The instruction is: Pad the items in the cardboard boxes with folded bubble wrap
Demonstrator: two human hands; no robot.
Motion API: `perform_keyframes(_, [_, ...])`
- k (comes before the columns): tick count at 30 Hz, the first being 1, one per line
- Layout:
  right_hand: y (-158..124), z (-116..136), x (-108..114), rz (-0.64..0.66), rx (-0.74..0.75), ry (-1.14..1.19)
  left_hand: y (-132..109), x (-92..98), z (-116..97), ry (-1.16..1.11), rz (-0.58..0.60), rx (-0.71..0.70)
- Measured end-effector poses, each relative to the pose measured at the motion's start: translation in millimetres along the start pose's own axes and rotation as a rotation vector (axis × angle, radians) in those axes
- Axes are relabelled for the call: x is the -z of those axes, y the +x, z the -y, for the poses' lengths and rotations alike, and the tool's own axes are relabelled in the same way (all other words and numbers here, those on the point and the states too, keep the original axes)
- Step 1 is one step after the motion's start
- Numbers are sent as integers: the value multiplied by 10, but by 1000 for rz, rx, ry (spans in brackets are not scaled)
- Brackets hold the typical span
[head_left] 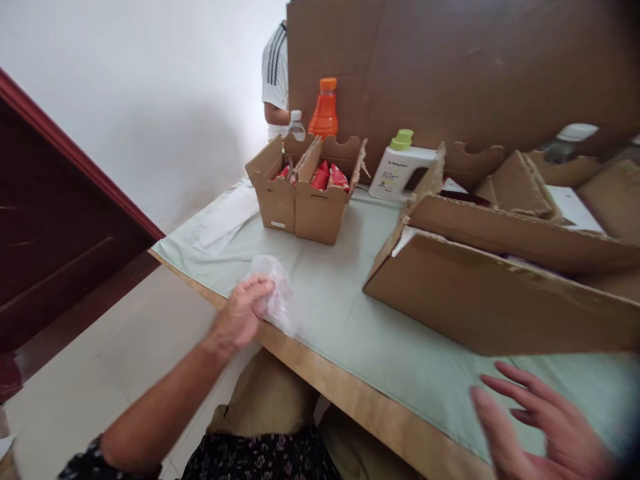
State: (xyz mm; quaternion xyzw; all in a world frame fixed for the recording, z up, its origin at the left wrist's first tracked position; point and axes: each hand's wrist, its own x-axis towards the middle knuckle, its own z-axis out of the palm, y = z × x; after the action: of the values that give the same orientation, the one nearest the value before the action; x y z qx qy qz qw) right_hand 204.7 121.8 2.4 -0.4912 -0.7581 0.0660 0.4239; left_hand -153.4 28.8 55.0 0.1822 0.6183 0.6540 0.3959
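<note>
The fingers (262, 288) of the left hand (240, 315) pinch a crumpled translucent plastic bag (280, 297) at the near left edge of the desk (320, 375), over its pale green cloth (345, 287). The right hand (550, 427), at the near right, is empty, its fingers spread and released, just in front of a large cardboard box (480, 300) with upright partitions. Beyond the bag, two small cardboard bins (320, 217) stand side by side, with red packets (323, 176) inside; a white sheet (227, 217) lies left of them. Behind the bins are an orange bottle (325, 113) and a clear white-capped bottle (296, 125). Farther right, a white green-capped jug (395, 173) stands before a tall cardboard panel (425, 60). At the far left of that panel shows a person's white striped sleeve (275, 63)
</note>
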Motion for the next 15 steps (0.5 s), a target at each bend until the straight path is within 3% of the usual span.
perform_keyframes(3, [-244,381,54,161,-92,145,-499,-527,369,-126,165,154])
perform_keyframes(6, [-430,480,43,413,-400,450,-896,-791,525,-301,397,232])
perform_keyframes(8, [-505,474,52,492,-599,714,-1057,-831,563,-397,545,245])
perform_keyframes(11, [-526,486,94,505,-804,1106,-1130,-774,643,-421,692,346])
perform_keyframes(13, [-498,498,114,451,-886,1257,-1100,-702,717,-339,721,458])
perform_keyframes(15, [-464,484,118,375,-935,1263,-1045,-621,773,-177,717,535])
